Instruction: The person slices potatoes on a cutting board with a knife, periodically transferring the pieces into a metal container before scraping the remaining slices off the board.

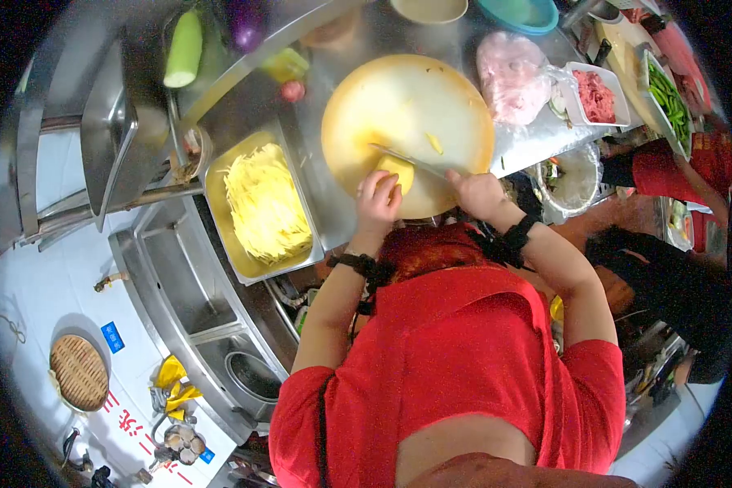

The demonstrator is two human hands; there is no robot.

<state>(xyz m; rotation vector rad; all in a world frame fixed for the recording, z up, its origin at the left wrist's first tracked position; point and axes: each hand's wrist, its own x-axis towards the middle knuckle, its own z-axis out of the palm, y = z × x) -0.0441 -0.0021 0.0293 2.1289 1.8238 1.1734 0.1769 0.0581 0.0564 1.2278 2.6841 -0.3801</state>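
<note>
Nearest is the person's red clothing, and beyond it both forearms reach to the board. The left hand grasps a peeled yellow block, which sits on the near part of the round cutting board. The right hand has its fingers closed around the handle of a knife, whose blade lies across the far edge of the block; how deep the edge has entered, one cannot tell. For good cutting, the left fingertips should be curled back and the knuckles should guide the blade, because the fingers are rather near to it. The block would be safer resting on a flat face, and even, small steps of the blade should give pieces of equal thickness. One thin yellow slice lies farther on the board, apart from the block. To the left of the board, a metal tray holds many yellow shreds, and their fineness may serve as a measure. Farther to the right are a pink plastic bag and a white container with minced meat.
</note>
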